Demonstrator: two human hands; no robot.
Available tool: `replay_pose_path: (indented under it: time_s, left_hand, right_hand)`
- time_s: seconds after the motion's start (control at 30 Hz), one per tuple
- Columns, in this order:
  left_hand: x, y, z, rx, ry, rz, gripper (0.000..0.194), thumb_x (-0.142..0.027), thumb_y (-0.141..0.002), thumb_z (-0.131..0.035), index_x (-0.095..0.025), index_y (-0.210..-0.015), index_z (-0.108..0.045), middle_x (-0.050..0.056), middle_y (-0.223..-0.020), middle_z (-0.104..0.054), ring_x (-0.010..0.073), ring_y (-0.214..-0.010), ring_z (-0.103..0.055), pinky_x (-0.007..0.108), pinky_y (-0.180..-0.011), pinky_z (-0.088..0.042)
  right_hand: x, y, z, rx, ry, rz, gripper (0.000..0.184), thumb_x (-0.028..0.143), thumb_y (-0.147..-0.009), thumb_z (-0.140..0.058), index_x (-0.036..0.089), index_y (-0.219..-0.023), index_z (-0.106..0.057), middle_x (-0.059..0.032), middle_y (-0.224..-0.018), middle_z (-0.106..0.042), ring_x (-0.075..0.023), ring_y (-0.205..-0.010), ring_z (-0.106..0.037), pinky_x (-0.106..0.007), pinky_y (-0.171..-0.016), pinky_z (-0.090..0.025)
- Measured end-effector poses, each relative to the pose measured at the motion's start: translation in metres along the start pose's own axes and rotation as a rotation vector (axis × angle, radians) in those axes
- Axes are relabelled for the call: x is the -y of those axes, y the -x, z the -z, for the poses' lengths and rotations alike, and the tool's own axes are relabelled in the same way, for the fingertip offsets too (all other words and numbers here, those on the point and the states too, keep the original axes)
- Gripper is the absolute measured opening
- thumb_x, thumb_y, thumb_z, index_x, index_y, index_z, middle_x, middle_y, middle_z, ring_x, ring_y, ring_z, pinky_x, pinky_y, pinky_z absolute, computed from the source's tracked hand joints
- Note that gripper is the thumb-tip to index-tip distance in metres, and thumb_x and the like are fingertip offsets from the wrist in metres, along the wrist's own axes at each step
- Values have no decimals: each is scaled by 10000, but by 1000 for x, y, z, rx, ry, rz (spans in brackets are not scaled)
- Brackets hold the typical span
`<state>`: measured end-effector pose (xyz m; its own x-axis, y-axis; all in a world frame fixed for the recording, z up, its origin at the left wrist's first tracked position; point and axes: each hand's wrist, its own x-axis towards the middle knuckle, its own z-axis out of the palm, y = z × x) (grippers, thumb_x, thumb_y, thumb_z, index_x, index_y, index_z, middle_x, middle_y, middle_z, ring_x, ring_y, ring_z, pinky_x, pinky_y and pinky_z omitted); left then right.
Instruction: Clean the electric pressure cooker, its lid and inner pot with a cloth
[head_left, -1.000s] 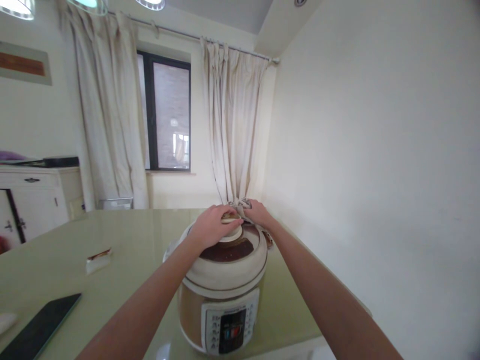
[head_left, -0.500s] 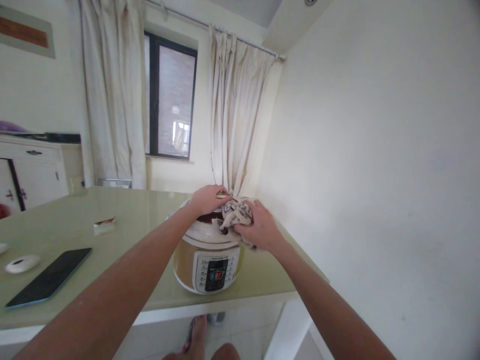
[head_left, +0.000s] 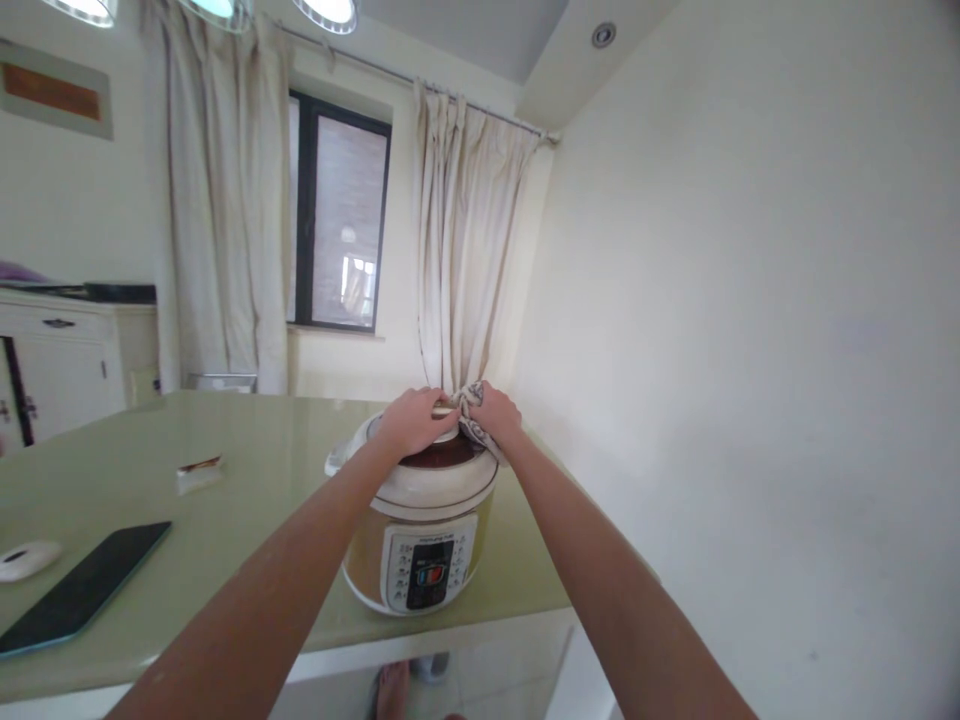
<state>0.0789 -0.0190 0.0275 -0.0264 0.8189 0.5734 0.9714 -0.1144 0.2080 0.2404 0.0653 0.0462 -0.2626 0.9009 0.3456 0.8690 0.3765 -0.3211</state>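
A white and gold electric pressure cooker [head_left: 433,500] stands upright near the table's right end, its control panel facing me. My left hand [head_left: 417,421] is closed over the handle on top of the lid [head_left: 442,455]. In my right hand [head_left: 493,412] is a crumpled, patterned cloth [head_left: 474,428], pressed against the far right side of the lid handle. Part of the cloth hangs down onto the lid's right side. The fingertips of both hands are partly hidden.
The cooker rests on a pale green glossy table [head_left: 255,440]. To the left lie a dark tablet or phone [head_left: 86,585], a white rounded object [head_left: 28,561] and a small white packet [head_left: 200,474]. A bare wall [head_left: 735,330] rises close on the right.
My right hand has moved the cloth from the lid's front right to the back, beside the handle. The left hand stays on the handle. The view has tilted slightly upward.
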Motion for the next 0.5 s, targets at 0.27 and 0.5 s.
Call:
replay_pose_path:
  time_s: [0.27, 0.5]
  left_hand:
    - [-2, 4, 4, 3, 20, -6, 433, -517, -1002, -530, -208, -1216, -746, 116, -1246, -763, 305, -1144, -695, 392, -1005, -506]
    - [-5, 3, 5, 11, -4, 14, 464, -525, -1002, -515, -195, -1234, -744, 123, -1260, -757, 320, -1155, -695, 410, -1024, -507]
  right_hand:
    - [-25, 90, 16, -131, -104, 325, 406, 425, -824, -722, 241, -1186, -703, -86, -1138, -757, -298, -1071, -688, -365, -903, -498]
    - [-48, 125, 26, -8, -251, 538, 479, 351, -743, -794, 239, -1198, -696, -46, -1139, -728, -259, -1068, -666, -349, -954, -501]
